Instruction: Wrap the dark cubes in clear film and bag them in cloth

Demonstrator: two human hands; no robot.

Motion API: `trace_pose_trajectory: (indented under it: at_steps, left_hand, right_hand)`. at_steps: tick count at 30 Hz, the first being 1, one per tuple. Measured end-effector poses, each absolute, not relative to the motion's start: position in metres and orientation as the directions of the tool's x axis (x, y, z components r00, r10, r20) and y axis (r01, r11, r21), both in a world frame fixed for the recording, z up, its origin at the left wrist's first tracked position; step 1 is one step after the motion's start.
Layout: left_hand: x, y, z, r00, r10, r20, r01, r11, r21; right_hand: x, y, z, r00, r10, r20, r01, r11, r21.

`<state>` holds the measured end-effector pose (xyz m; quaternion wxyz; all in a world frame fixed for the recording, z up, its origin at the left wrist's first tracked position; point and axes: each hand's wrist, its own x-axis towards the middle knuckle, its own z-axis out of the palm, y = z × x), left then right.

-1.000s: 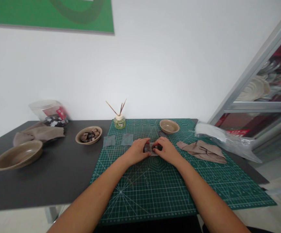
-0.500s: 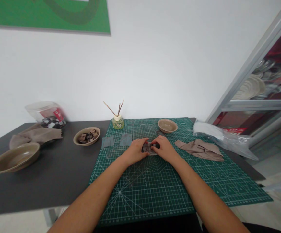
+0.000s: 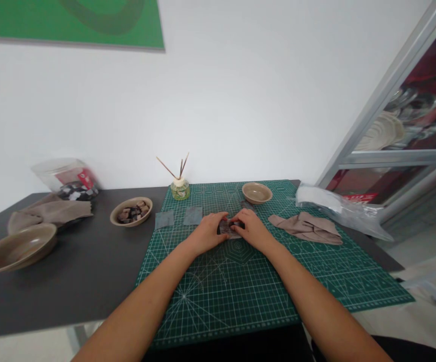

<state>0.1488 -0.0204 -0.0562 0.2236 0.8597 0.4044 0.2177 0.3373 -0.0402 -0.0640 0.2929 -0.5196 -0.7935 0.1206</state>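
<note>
Both my hands meet around a small square piece (image 3: 229,230) with dark brown and grey patches, lying on the green cutting mat (image 3: 255,281). My left hand (image 3: 209,231) grips its left side, thumb at the near edge and fingers curled over the far edge. My right hand (image 3: 251,228) is bent down over the right side, its thumb and fingertips pinched close together on top. What the right fingertips pinch is too small to make out. Two thin, clear greyish squares (image 3: 193,215) lie on the mat left of my hands. A small dark piece (image 3: 246,204) lies just beyond my right hand.
Left on the dark table are a bowl of brown tile pieces (image 3: 134,213), a larger bowl (image 3: 17,249), a cloth (image 3: 52,212) and a clear tub (image 3: 70,180). A reed diffuser (image 3: 180,190), another bowl (image 3: 257,193), a crumpled cloth (image 3: 308,229) and a plastic bag (image 3: 342,208) surround the mat.
The view has shifted slightly. My right fingers have come lower and nearer the left hand over the square piece, and a dark bit at their tips no longer shows clearly.
</note>
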Motion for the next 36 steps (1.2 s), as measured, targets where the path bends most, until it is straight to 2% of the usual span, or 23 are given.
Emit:
trace_pose_trajectory:
  at_steps: [5, 10, 18, 22, 26, 32, 36]
  left_hand:
    - [0.149, -0.019, -0.057, 0.583, 0.789, 0.193, 0.594, -0.576, 0.562]
    - [0.148, -0.019, -0.058, 0.584, 0.785, 0.206, 0.586, -0.584, 0.561]
    - [0.148, -0.019, -0.057, 0.589, 0.783, 0.199, 0.589, -0.585, 0.558]
    - [0.148, -0.021, -0.054, 0.589, 0.785, 0.192, 0.587, -0.579, 0.565]
    - [0.148, -0.022, -0.052, 0.590, 0.787, 0.180, 0.592, -0.573, 0.567]
    - [0.148, -0.022, -0.054, 0.586, 0.789, 0.187, 0.589, -0.572, 0.571]
    - [0.149, -0.021, -0.053, 0.586, 0.789, 0.185, 0.589, -0.571, 0.572]
  right_hand:
    - [0.338, -0.040, -0.064, -0.292, 0.877, 0.380, 0.731, 0.461, -0.503]
    - [0.339, -0.039, -0.062, -0.232, 0.899, 0.371, 0.747, 0.409, -0.524]
    - [0.332, -0.050, -0.049, -0.323, 0.853, 0.409, 0.643, 0.515, -0.566]
    - [0.336, -0.049, -0.051, -0.275, 0.879, 0.390, 0.633, 0.471, -0.615]
    - [0.345, -0.042, -0.060, -0.118, 0.884, 0.452, 0.769, 0.369, -0.522]
    - [0.343, -0.041, -0.067, -0.220, 0.893, 0.393, 0.832, 0.382, -0.402]
    - [0.337, -0.045, -0.062, -0.263, 0.877, 0.401, 0.813, 0.426, -0.398]
